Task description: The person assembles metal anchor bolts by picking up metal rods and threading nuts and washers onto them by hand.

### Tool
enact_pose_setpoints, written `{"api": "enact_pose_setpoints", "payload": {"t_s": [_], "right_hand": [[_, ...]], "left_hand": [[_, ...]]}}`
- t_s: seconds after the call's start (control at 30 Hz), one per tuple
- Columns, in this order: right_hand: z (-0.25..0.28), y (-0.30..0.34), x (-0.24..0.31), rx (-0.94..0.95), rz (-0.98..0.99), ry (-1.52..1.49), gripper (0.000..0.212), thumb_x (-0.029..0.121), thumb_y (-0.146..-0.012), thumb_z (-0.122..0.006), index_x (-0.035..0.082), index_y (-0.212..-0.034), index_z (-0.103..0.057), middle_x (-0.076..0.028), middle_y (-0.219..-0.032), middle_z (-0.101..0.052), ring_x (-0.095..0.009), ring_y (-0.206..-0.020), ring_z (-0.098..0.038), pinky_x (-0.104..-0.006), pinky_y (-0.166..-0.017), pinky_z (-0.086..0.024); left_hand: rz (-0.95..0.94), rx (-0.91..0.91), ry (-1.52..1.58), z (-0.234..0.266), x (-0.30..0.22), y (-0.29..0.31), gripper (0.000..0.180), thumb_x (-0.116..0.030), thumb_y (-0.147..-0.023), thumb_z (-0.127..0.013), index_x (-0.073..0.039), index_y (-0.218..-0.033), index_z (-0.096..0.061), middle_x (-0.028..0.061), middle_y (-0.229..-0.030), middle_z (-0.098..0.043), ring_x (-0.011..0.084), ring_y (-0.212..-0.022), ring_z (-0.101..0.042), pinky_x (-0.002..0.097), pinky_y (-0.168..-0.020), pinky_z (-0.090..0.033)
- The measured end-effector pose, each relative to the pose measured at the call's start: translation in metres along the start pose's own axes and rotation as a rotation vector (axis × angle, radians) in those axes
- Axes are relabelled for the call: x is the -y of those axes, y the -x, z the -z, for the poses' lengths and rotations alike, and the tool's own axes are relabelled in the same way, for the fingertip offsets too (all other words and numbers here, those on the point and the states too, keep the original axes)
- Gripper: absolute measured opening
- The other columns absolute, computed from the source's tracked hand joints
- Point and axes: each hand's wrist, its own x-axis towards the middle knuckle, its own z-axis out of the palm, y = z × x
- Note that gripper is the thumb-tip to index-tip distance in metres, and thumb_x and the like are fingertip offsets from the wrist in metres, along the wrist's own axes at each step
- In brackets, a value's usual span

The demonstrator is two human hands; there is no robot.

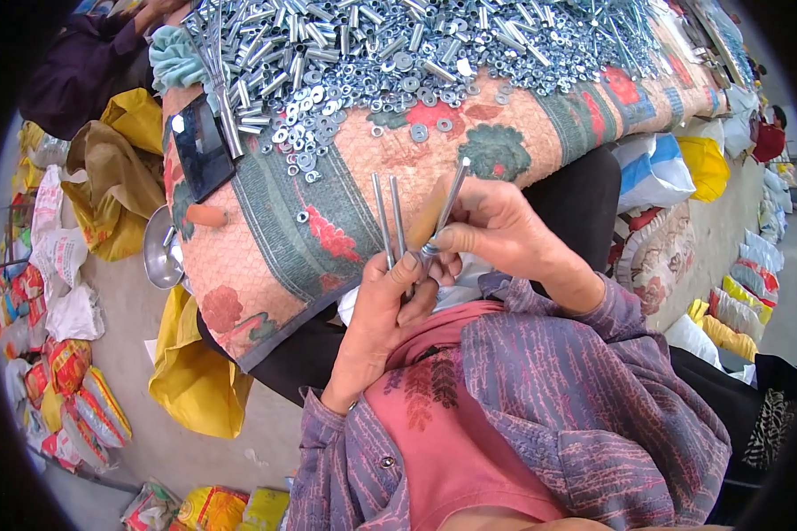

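Note:
My left hand (pixel 394 296) is closed around thin metal rods (pixel 382 217) that stand up out of its fist. My right hand (pixel 505 228) pinches another slim metal rod (pixel 454 199), tilted to the right, with a small pale tip at its top. Both hands meet low on this rod, where a small ring-like metal piece (pixel 429 250) shows between the fingertips. A tan-yellow shape (pixel 427 219) beside the right fingers may be a finger cover. Beyond my hands, a heap of metal sleeves (pixel 328 40) and loose washers (pixel 305 133) lies on a floral quilted cloth (pixel 345 168).
A black phone-like slab (pixel 202 149), long metal rods (pixel 226 111) and an orange finger-shaped piece (pixel 206 215) lie at the cloth's left side. A metal bowl (pixel 161 250) and yellow sacks (pixel 195 372) are below. Another person (pixel 84 71) sits far left. Bags (pixel 655 173) stand right.

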Motion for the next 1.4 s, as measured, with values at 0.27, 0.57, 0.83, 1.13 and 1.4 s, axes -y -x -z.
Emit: {"api": "enact_pose_setpoints", "payload": {"t_s": [0.27, 0.57, 0.83, 1.13, 1.4], "right_hand": [[0.013, -0.002, -0.002, -0.003, -0.076, -0.044, 0.012, 0.004, -0.083, -0.060, -0.004, -0.091, -0.060, -0.005, -0.079, -0.061, -0.010, -0.064, -0.059, -0.0226, -0.055, -0.050], [0.028, -0.004, -0.023, -0.190, -0.171, 0.220, 0.025, 0.009, -0.083, -0.064, -0.005, -0.102, -0.056, -0.008, -0.085, -0.063, -0.013, -0.072, -0.062, -0.0243, -0.062, -0.051], [0.036, 0.000, -0.008, -0.273, -0.061, 0.118, 0.027, 0.011, -0.087, -0.057, -0.005, -0.109, -0.053, -0.008, -0.088, -0.063, -0.013, -0.082, -0.062, -0.0244, -0.074, -0.050], [0.056, 0.001, -0.009, -0.139, -0.148, 0.399, 0.032, 0.016, -0.090, -0.052, -0.001, -0.117, -0.052, -0.006, -0.084, -0.063, -0.009, -0.080, -0.060, -0.0226, -0.071, -0.048], [0.058, 0.004, -0.005, -0.104, -0.184, 0.271, 0.034, 0.021, -0.094, -0.046, 0.000, -0.120, -0.049, -0.007, -0.090, -0.062, -0.013, -0.084, -0.060, -0.0252, -0.075, -0.050]], "left_hand": [[0.036, -0.058, 0.106, -0.002, -0.007, 0.003, 0.018, -0.017, -0.087, -0.059, 0.000, -0.088, -0.053, 0.0136, -0.084, -0.059, 0.0022, -0.038, -0.035, 0.0149, -0.033, -0.025], [-0.208, -0.253, -0.239, -0.015, -0.009, -0.017, 0.016, -0.014, -0.088, -0.058, -0.002, -0.084, -0.049, 0.0088, -0.072, -0.059, 0.0052, -0.039, -0.037, 0.0201, -0.033, -0.026], [-0.198, -0.307, -0.234, -0.015, -0.015, -0.022, 0.017, -0.014, -0.088, -0.058, -0.001, -0.081, -0.048, 0.0072, -0.066, -0.055, 0.0048, -0.038, -0.037, 0.0203, -0.032, -0.026], [-0.185, -0.351, -0.156, -0.012, -0.015, -0.024, 0.019, -0.016, -0.088, -0.059, -0.001, -0.082, -0.050, 0.0066, -0.062, -0.053, 0.0062, -0.036, -0.035, 0.0218, -0.032, -0.025], [-0.148, -0.340, -0.109, -0.009, -0.014, -0.023, 0.017, -0.017, -0.088, -0.058, -0.002, -0.084, -0.049, 0.0081, -0.069, -0.056, 0.0055, -0.038, -0.036, 0.0211, -0.033, -0.027]]}}
